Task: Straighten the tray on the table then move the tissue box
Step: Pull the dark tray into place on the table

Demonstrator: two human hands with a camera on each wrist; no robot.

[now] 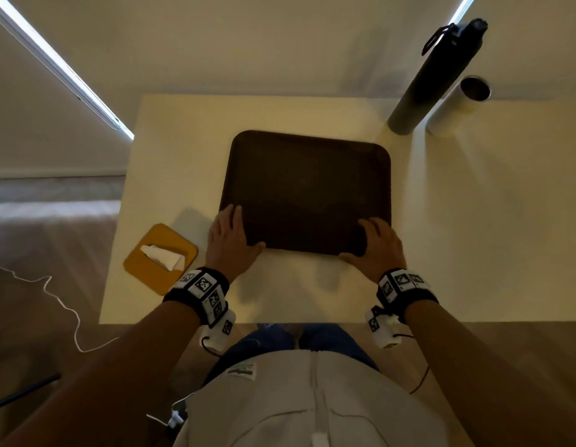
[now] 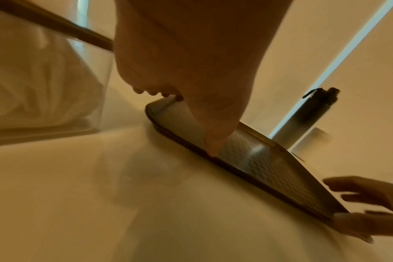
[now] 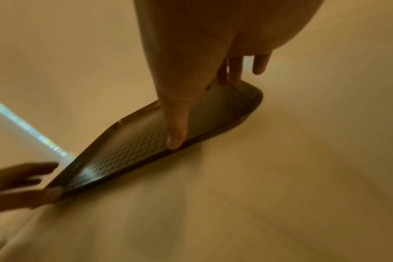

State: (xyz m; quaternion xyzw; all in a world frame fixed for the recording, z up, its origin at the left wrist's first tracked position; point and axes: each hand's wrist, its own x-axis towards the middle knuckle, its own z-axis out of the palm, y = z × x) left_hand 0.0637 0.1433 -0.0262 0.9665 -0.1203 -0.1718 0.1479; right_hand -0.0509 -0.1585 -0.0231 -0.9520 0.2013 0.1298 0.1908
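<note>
A dark brown tray [image 1: 306, 188] lies flat on the pale table [image 1: 473, 221], its edges slightly askew to the table's. My left hand [image 1: 248, 227] is at its near left corner, thumb along the near rim and fingers along the left rim. My right hand [image 1: 354, 240] frames the near right corner the same way. In the left wrist view the left hand's thumb [image 2: 211, 150] presses the rim of the tray [image 2: 258, 159]. In the right wrist view the right hand's thumb [image 3: 175, 140] rests on the tray [image 3: 128, 145]. The yellow-lidded tissue box [image 1: 161, 258] stands left of my left hand, clear-walled [image 2: 45, 79].
A tall dark bottle [image 1: 431, 79] and a white tumbler [image 1: 457, 104] stand at the table's far right, beyond the tray. The tissue box overhangs the table's left edge. A white cable [image 1: 64, 304] lies on the floor to the left.
</note>
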